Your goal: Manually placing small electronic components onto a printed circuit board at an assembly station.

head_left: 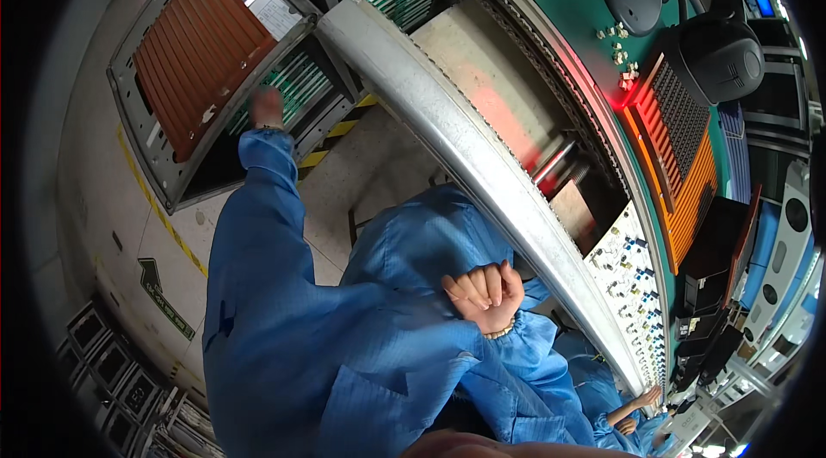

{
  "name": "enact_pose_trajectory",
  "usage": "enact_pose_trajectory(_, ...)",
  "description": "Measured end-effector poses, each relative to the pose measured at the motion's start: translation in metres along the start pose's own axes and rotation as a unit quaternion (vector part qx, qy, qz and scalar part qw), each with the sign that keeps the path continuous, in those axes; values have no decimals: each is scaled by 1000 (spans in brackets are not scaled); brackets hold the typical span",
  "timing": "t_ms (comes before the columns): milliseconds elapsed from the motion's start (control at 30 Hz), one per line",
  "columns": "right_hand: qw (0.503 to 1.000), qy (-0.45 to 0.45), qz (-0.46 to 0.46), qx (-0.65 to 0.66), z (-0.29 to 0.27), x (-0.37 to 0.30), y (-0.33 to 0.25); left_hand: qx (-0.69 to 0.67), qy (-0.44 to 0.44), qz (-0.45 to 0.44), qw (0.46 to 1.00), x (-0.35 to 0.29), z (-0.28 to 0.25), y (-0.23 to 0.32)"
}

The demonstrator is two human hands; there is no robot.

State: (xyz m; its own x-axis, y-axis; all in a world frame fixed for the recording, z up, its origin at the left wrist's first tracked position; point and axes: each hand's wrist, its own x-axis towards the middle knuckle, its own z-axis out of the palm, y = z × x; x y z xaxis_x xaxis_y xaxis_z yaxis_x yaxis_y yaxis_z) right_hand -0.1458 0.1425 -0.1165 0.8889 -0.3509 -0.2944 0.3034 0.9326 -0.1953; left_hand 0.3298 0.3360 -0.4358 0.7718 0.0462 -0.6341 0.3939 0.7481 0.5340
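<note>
My left hand [268,105] reaches into the side of a grey metal rack on the left, beside a stack of green circuit boards [297,83]. Its fingers are hidden, so whether it grips a board cannot be made out. My right hand [486,296] is held in front of my blue smock, palm up, with the fingers curled in and nothing visible in them. A beaded bracelet [501,331] circles that wrist. On the rack's top plate [129,71] lies a reddish-brown ribbed panel [200,53] with a white paper slip [275,12] next to it.
A conveyor with a rounded metal rail [447,114] curves past on the right, carrying white boards with small parts [632,277]. Beyond are orange ribbed trays [693,191], small white pieces [619,53] on a green mat and a black device [718,58]. Another person's hand [650,396] works farther along.
</note>
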Motion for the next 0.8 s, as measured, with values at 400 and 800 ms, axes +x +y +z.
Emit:
enact_pose_trajectory(400, 999, -12, 11, -42, -4, 3, 3, 22, -34, -203, 978, -216, -153, -139)
enact_pose_trajectory(800, 883, -287, 177, -326, 30, -21, -18, -38, -673, -181, 716, -331, 27, 29)
